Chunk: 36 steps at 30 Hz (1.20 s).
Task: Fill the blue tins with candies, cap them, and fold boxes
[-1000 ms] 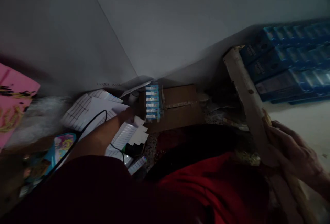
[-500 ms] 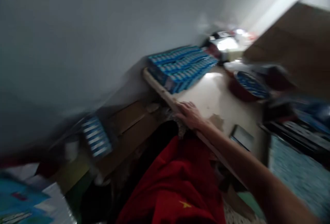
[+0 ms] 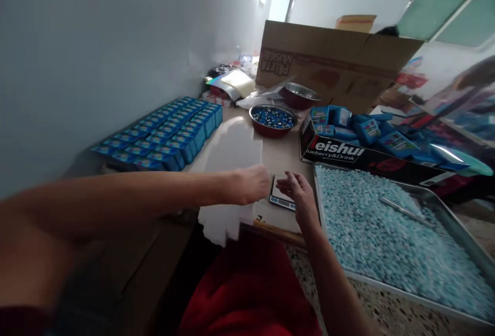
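Observation:
My left hand reaches across from the left over a white, jagged-edged covering at the table's front. Its fingers are curled in; whatever they may hold is hidden. Close by on the right, my right hand hovers at a small digital scale. The right fingers are apart and point left, partly covering the scale's plate, with nothing visible in them. To the right of the scale lies a metal tray full of small pale-blue pieces, with a metal utensil resting on them.
Rows of small blue boxes stand along the wall. Behind the scale are a bowl of blue-and-white pieces and another metal bowl. A black carton holds blue packets. A large cardboard box stands behind.
The view has swung right towards the scale and tray. The left arm has come into view. A hand that rested on the table edge is no longer there; both hands are now by the scale.

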Each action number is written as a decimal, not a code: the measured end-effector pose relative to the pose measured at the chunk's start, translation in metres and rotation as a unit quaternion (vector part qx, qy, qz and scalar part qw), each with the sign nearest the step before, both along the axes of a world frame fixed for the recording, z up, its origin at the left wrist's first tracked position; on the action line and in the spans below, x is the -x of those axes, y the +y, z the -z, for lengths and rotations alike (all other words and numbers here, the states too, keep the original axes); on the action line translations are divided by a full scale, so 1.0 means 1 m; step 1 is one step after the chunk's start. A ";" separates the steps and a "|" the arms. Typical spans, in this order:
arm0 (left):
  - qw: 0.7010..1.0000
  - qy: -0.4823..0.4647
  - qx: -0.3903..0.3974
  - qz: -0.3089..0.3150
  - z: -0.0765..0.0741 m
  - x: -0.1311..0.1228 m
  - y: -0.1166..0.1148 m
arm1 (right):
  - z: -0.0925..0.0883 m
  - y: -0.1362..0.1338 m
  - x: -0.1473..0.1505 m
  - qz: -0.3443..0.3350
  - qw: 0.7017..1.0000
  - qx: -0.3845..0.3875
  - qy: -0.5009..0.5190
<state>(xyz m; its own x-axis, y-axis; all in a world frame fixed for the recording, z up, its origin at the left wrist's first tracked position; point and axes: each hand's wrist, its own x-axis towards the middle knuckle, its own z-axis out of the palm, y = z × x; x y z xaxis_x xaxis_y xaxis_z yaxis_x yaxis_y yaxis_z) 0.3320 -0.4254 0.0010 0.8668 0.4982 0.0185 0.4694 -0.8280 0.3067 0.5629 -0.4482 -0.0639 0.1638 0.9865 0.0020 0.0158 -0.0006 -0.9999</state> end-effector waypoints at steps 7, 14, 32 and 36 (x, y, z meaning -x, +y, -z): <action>0.996 -0.031 0.088 0.001 0.044 -0.012 0.081 | 0.013 0.046 -0.034 0.013 0.922 -0.005 -0.388; 0.931 -0.075 0.086 -0.347 0.093 0.103 0.159 | 0.012 0.123 0.025 -0.105 0.814 0.048 -0.569; 0.927 -0.146 0.148 -0.313 0.111 0.087 0.172 | 0.036 0.125 0.055 -0.061 0.865 -0.031 -0.497; 0.907 -0.188 0.129 -0.355 0.110 0.093 0.155 | 0.034 0.124 0.050 -0.068 0.887 -0.055 -0.454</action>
<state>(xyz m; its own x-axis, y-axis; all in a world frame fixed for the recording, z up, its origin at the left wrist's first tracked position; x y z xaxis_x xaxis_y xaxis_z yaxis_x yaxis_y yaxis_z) 0.2386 -0.2700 -0.1090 0.2831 0.9577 0.0511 0.6775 -0.2374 0.6961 0.5125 -0.3240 -0.0983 -0.0752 0.9827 0.1695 0.8068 0.1598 -0.5689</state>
